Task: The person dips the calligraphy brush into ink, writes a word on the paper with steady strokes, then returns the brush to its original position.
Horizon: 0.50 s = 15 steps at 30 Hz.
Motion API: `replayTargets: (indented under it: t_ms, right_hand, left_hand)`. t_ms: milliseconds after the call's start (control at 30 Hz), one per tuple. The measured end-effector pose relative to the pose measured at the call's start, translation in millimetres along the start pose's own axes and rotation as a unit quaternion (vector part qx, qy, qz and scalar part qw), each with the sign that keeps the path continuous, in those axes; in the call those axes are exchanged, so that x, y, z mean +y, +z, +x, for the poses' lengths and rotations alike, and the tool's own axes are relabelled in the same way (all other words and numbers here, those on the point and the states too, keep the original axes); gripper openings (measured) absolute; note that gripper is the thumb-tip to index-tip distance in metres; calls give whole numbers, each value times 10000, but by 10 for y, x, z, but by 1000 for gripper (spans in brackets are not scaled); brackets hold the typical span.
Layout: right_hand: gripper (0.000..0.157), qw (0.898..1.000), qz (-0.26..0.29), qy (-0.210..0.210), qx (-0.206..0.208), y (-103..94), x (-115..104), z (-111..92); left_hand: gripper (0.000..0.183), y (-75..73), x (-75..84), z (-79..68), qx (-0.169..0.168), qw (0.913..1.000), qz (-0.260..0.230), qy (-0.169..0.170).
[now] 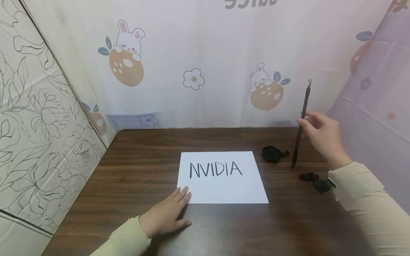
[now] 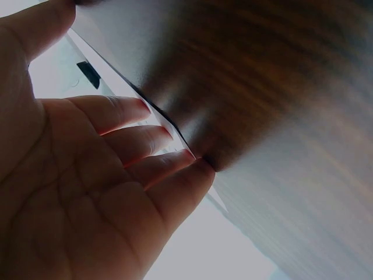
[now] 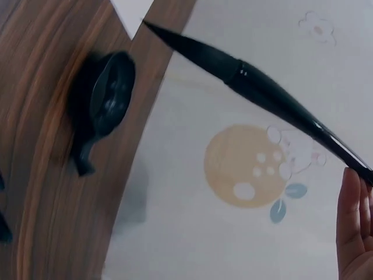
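Note:
My right hand (image 1: 325,138) pinches a long dark calligraphy brush (image 1: 299,140) by its handle between thumb and fingers. The brush stands nearly upright, tip down, beside a small black ink dish (image 1: 271,154) with a short handle. Its dark bristles (image 3: 201,53) come to a point in the right wrist view. At the left edge of a white sheet of paper (image 1: 224,190), lettered "NVIDIA" in black, my left hand (image 1: 164,215) lies with fingers extended. The left fingertips rest at the paper's lower left corner, thumb spread out on the table.
Two small black objects (image 1: 309,176) lie by the right sleeve, next to each other on the brown wooden table (image 1: 137,170). A curtain (image 1: 217,46) printed with rabbits hangs behind the table. To the left stands a panel (image 1: 41,117) with line-drawn flowers.

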State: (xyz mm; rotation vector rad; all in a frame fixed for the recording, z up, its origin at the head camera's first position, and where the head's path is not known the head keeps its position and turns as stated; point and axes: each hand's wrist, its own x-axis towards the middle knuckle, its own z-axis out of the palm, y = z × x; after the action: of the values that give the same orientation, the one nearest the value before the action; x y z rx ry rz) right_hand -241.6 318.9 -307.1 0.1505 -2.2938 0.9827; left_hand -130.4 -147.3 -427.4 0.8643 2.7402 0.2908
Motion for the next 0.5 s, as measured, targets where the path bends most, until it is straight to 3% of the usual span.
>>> replayTargets:
  t_ms: [267,500]
  right_hand:
    - [48,9952,-442,532,-699,-138,193,65]
    - [47,9855,-780,820,-1263,-191,405,74]
  left_hand:
    - [80,-4,9,-3,-14,10000,-29,-17]
    - [79,3,4,-3,14,10000,-11,-2]
